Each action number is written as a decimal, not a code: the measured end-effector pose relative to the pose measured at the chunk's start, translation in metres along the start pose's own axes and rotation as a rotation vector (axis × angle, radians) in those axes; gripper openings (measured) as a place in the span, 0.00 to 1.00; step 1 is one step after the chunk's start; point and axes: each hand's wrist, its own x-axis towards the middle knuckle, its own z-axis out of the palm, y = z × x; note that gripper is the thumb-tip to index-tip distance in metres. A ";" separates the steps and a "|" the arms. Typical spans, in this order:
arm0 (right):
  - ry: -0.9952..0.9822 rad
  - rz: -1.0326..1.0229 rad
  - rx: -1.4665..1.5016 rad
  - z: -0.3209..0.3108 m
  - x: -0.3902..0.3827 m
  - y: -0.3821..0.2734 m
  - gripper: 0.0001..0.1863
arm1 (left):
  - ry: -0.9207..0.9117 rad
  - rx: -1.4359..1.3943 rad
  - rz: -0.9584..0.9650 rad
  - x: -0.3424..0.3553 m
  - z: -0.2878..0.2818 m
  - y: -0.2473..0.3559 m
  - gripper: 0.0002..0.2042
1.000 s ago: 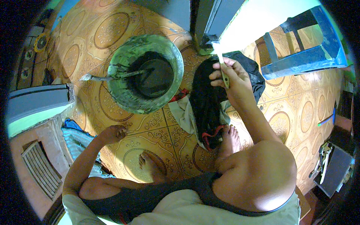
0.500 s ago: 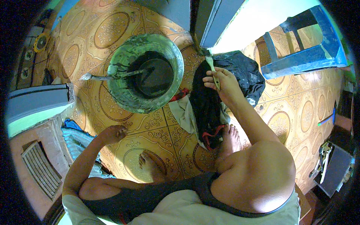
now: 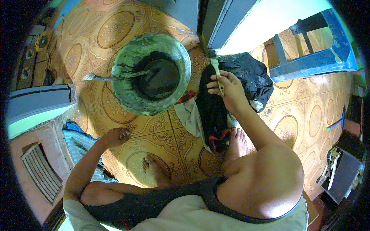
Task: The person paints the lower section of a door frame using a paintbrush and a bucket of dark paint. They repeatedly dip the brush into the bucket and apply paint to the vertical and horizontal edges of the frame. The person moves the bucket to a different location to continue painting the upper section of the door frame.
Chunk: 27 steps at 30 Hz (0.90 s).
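In my right hand (image 3: 230, 89) is a paintbrush (image 3: 215, 68), its pale green handle held between thumb and fingers. Its dark bristles point away from me, at the foot of the blue-grey door frame (image 3: 225, 23); whether they touch it I cannot tell. My left hand (image 3: 116, 137) hangs over the floor, fingers loosely bent, with nothing in it. Ahead of it stands a paint-smeared metal basin (image 3: 127, 94) with dark liquid at the bottom. A stick (image 3: 111, 78) with a whitened end leans in the basin and juts over its left rim.
Black plastic and dark cloth (image 3: 246, 73) lie by the wall, under my right hand. A blue plastic stool (image 3: 312, 65) lies at the far right. A striped blue cloth (image 3: 79, 144) is at the left beside the wall. My bare feet rest on patterned tiles (image 3: 154, 133).
My right hand and the paintbrush have shifted very slightly, with the brush more upright. The view has moved a little. My left hand stays where it was.
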 end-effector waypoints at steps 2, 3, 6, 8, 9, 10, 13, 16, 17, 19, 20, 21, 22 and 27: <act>-0.001 0.011 -0.030 -0.002 0.008 0.000 0.15 | 0.004 0.049 0.011 0.000 -0.002 0.006 0.17; -0.001 0.017 -0.044 -0.002 0.011 -0.001 0.15 | 0.003 0.055 0.017 -0.001 -0.003 0.007 0.17; -0.007 -0.094 -0.050 0.003 0.013 -0.010 0.15 | -0.021 0.069 0.004 -0.001 -0.004 0.009 0.18; 0.013 -0.108 -0.181 0.005 0.006 -0.009 0.14 | -0.064 0.075 -0.049 -0.003 -0.004 0.010 0.18; 0.017 -0.116 -0.245 0.007 0.001 -0.008 0.13 | -0.016 -0.014 -0.024 -0.003 0.005 -0.013 0.18; 0.008 -0.056 -0.212 0.008 -0.002 -0.007 0.12 | 0.033 -0.100 0.002 0.000 0.022 -0.053 0.18; 0.020 0.085 -0.158 -0.004 -0.003 0.004 0.11 | 0.028 -0.016 0.037 0.014 0.021 -0.044 0.19; -0.010 0.140 -0.128 -0.006 0.006 0.013 0.12 | 0.042 -0.003 0.078 0.015 0.028 -0.055 0.19; -0.018 0.146 -0.123 -0.005 0.006 0.013 0.12 | 0.044 -0.014 0.088 0.014 0.028 -0.054 0.20; -0.044 0.139 -0.111 -0.003 0.009 0.015 0.12 | 0.030 -0.004 0.089 0.012 0.027 -0.054 0.20; -0.062 0.126 -0.106 -0.004 0.011 0.017 0.12 | 0.026 0.009 0.085 0.011 0.026 -0.052 0.20; -0.080 0.113 -0.101 -0.004 0.013 0.018 0.12 | 0.023 0.023 0.081 0.011 0.024 -0.049 0.20; -0.070 0.110 -0.112 -0.004 0.015 0.018 0.12 | 0.029 0.033 0.079 0.010 0.023 -0.047 0.20; 0.017 0.096 -0.160 0.011 0.017 0.007 0.12 | 0.012 -0.045 -0.019 0.001 0.018 -0.039 0.21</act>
